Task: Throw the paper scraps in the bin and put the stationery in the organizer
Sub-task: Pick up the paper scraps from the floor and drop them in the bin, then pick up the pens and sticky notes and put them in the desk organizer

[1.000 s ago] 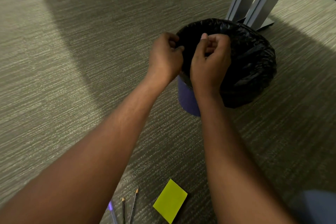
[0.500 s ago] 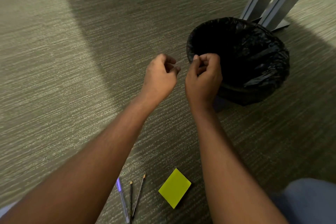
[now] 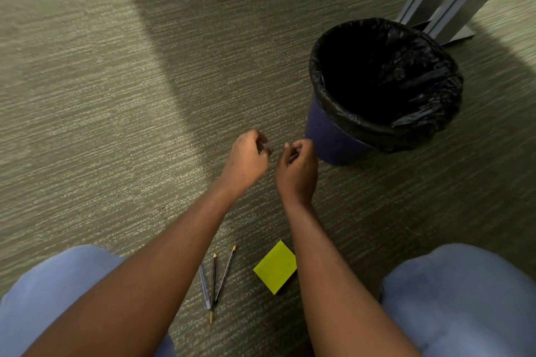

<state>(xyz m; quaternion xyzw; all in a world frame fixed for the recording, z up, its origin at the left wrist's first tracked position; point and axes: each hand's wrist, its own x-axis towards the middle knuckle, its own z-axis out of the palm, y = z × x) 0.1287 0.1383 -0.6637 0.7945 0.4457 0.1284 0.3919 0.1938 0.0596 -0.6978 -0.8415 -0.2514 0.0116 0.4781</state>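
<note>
A blue bin point(image 3: 333, 139) lined with a black bag point(image 3: 420, 66) stands on the carpet at the right. My left hand point(image 3: 246, 161) and my right hand point(image 3: 297, 168) hover side by side just left of the bin, fingers loosely curled, nothing seen in either. Between my forearms on the floor lie a yellow-green sticky note pad point(image 3: 276, 267), two dark pencils point(image 3: 213, 284) point(image 3: 225, 272) and a clear pen point(image 3: 204, 287). No organizer is in view.
Grey metal table legs point(image 3: 452, 0) rise behind the bin at the top right. My knees in light blue trousers point(image 3: 464, 298) frame the bottom corners. Grey-green carpet point(image 3: 101, 95) covers the floor.
Both hands have pulled back from over the bin's rim toward me, and now sit beside the bin. The view has tilted down, bringing my knees in.
</note>
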